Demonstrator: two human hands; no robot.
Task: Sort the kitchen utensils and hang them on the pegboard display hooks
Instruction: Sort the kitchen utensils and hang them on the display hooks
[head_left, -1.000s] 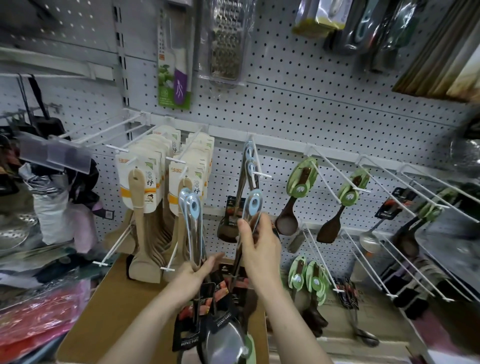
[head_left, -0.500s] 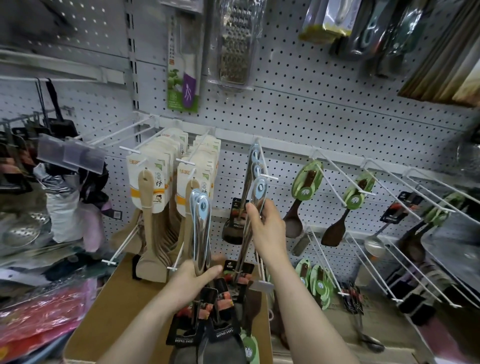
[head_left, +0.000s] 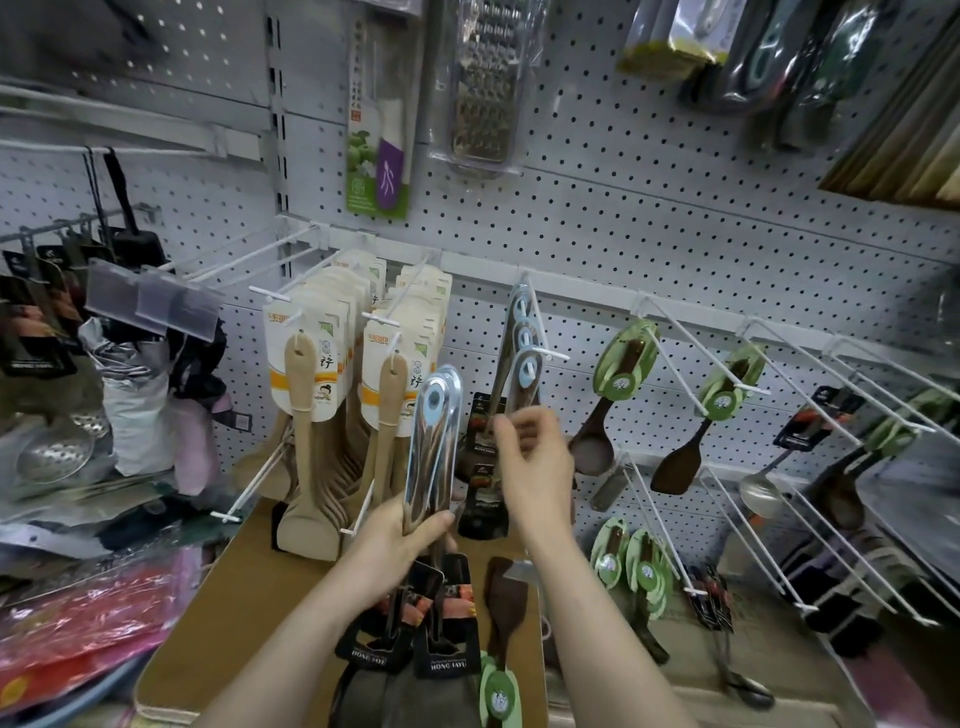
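From the head view, the left hand (head_left: 397, 540) is closed around a bundle of steel utensils (head_left: 435, 415), gripping low on their shafts so the blue-eyed handle ends stand up above the fist. Below that hand, more black-carded utensils (head_left: 441, 649) hang or lie over a cardboard box (head_left: 228, 587).

Up and to the right of it, the right hand (head_left: 540, 462) is raised to the hook (head_left: 553, 356), where matching steel pieces (head_left: 523, 338) already hang by their eyes from the pegboard (head_left: 649, 223). Its fingers are curled just under the frontmost hung handle. I cannot tell whether they pinch the shaft or only hover beside it.

Left of both hands hang wooden spatulas (head_left: 306, 415); right of the right hand, green-carded spoons (head_left: 623, 364).

The worry, as I see it, is the frontmost hung piece. It sits close to the hook's tip, so a nudge from the right hand could swing it forward and off.

The bundle is also held low and looks top-heavy. If the left grip loosens while one piece is drawn out, the rest may fan apart and slide down onto the box.

Threading the next eye will need the tip lined up cleanly. Otherwise the steel could glance off and knock the neighbours.
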